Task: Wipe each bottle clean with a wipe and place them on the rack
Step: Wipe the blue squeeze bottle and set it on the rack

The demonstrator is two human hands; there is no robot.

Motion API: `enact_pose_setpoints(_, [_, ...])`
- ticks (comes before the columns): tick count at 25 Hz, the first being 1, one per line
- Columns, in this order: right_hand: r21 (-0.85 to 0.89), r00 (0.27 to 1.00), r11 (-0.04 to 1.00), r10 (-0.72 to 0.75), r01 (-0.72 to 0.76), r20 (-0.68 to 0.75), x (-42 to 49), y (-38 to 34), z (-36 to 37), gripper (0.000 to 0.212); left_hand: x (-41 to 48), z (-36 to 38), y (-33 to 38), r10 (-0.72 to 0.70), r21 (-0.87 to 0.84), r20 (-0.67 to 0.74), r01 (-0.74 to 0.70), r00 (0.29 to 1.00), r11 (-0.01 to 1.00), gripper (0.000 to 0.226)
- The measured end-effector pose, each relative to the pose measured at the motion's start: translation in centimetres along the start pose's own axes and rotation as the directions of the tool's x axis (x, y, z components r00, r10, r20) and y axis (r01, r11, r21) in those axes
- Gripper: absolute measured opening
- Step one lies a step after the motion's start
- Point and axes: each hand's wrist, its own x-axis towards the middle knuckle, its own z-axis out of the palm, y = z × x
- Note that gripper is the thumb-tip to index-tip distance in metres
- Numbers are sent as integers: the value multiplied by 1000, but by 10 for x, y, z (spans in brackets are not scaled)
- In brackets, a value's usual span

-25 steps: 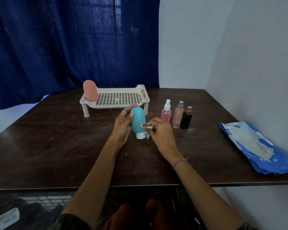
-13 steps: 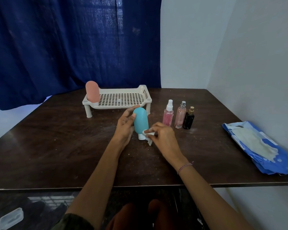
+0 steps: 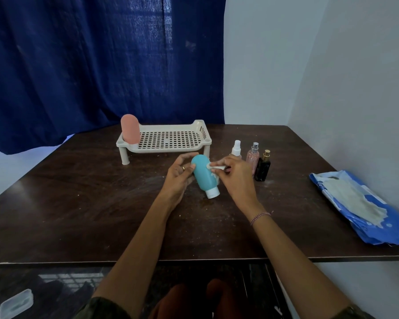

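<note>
Because the blue bottle [image 3: 203,174] needed steadying and rubbing at once, I split the work between my hands at the middle of the frame. My left hand [image 3: 179,178] gripped the bottle from its left side, fingers curled against it, so that it would not twist away under pressure. I held it tilted, with the white cap low and toward me and the rounded end leaning to the upper left. That angle, I judge, turned its right flank to the cloth. Whether the cap touched the table [image 3: 78,203] I cannot tell.

My right hand [image 3: 234,178] pinched the wipe [image 3: 214,167] in its fingertips and pressed it to the bottle's upper right side.

Just above my hands stood the rack [image 3: 164,150], with a pink bottle [image 3: 130,132] upright at its left end. I take the grid beside it to be where this one belonged. Right of my right hand, three small bottles [image 3: 253,157] stood in a close row, not yet wiped, I suppose. The pack of wipes [image 3: 359,206] lay at the right edge of the frame, well apart, handy for a fresh sheet.
</note>
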Motion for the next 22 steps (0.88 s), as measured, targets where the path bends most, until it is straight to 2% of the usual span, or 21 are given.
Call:
enact_pose_setpoints(7, [21,999,999,37,-36,-11,-25,7,3,17,1,0,-2,-18,-6,-42,17,999,1000,21])
enact_pose_setpoints(11, [98,995,991,97,-96,-4,-35,11,4,19,2,-1,-4,-60,68,-82,65,995,996,17])
enact_pose_setpoints(15, [129,990,982,139,-136,-15,-26,7,7,21,2,-4,-1,6,166,-125,15,992,986,17])
enact_pose_setpoints(17, [112,994,989,104,-99,-41,-22,4,10,20,3,-5,0,38,207,-180,0,983,978,19])
enact_pose_setpoints(22, [-28,995,997,-78,76,-60,-25,-3,20,20,6,-5,-3,-2,234,-279,70,960,970,29])
